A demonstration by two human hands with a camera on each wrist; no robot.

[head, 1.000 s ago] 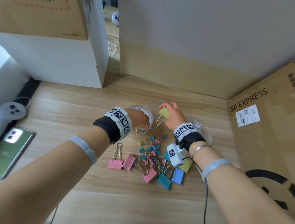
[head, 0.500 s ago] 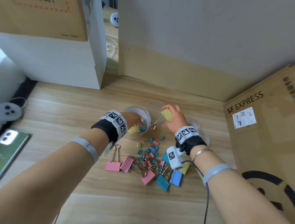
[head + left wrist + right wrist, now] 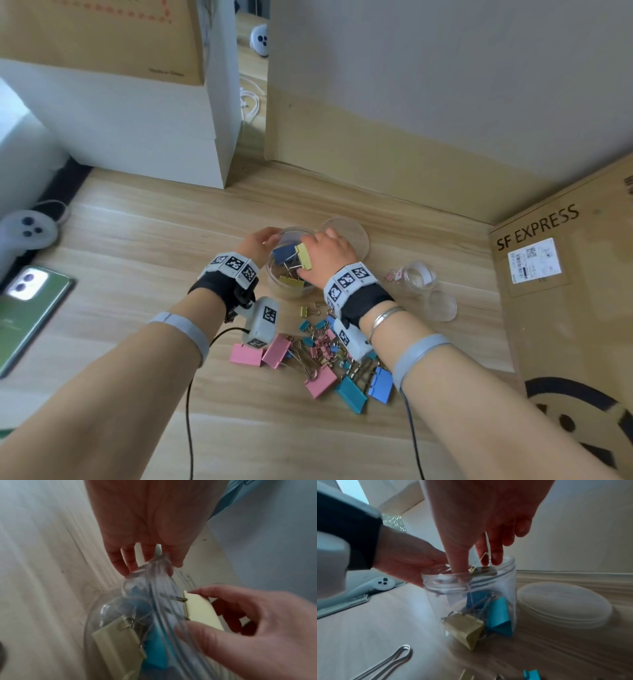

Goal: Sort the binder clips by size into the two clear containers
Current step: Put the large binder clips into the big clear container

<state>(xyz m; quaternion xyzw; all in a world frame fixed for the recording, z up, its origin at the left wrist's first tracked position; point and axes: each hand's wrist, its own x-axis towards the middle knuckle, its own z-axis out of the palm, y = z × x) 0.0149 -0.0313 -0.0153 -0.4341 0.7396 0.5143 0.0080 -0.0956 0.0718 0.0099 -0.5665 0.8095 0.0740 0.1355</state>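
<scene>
A large clear jar [image 3: 291, 291] stands on the wooden table with a blue, a teal and a yellow large clip inside [image 3: 498, 614]. My left hand [image 3: 265, 238] grips its rim on the left side [image 3: 426, 577]. My right hand [image 3: 313, 255] pinches a yellow large binder clip [image 3: 304, 257] in the jar's mouth [image 3: 200, 609]. A smaller clear jar [image 3: 416, 275] stands to the right, with a small pink clip beside it. A pile of mixed large and small clips [image 3: 325, 356] lies in front of the large jar, under my right wrist.
Two clear lids lie near the jars, one behind [image 3: 349, 236] and one right [image 3: 442, 305]. An SF Express carton [image 3: 565, 274] borders the right side. A green phone [image 3: 30, 308] and a white controller [image 3: 27, 233] lie far left. A white box [image 3: 120, 120] stands behind left.
My left hand came out of the large jar and took hold of its rim. My right hand carried the yellow clip leftward into the jar's mouth.
</scene>
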